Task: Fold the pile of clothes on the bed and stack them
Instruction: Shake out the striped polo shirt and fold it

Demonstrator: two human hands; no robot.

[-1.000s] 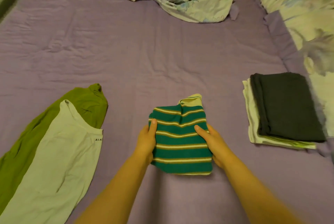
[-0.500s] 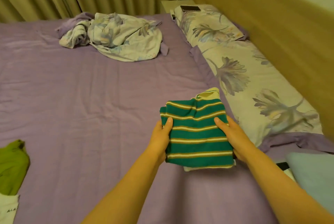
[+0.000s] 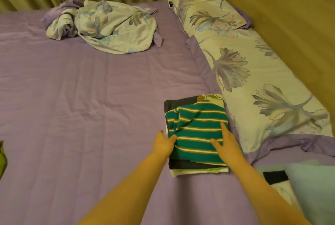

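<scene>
the folded green shirt with yellow-white stripes (image 3: 197,130) lies on top of the dark folded garment (image 3: 179,102) and pale one beneath on the purple bedsheet (image 3: 90,97), the left hand (image 3: 163,144) touching its left edge with relaxed fingers, the right hand (image 3: 227,143) resting flat on it, fingers straight.

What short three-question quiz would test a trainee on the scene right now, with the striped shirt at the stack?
1. True or false: the green striped shirt lies on top of the dark folded garment.
2. Which hand lies flat on the shirt's top: A left hand, B right hand?
3. Fill in: the crumpled floral cloth lies at the far end of the purple ____.

Key: 1 true; 2 B; 3 bed.
</scene>
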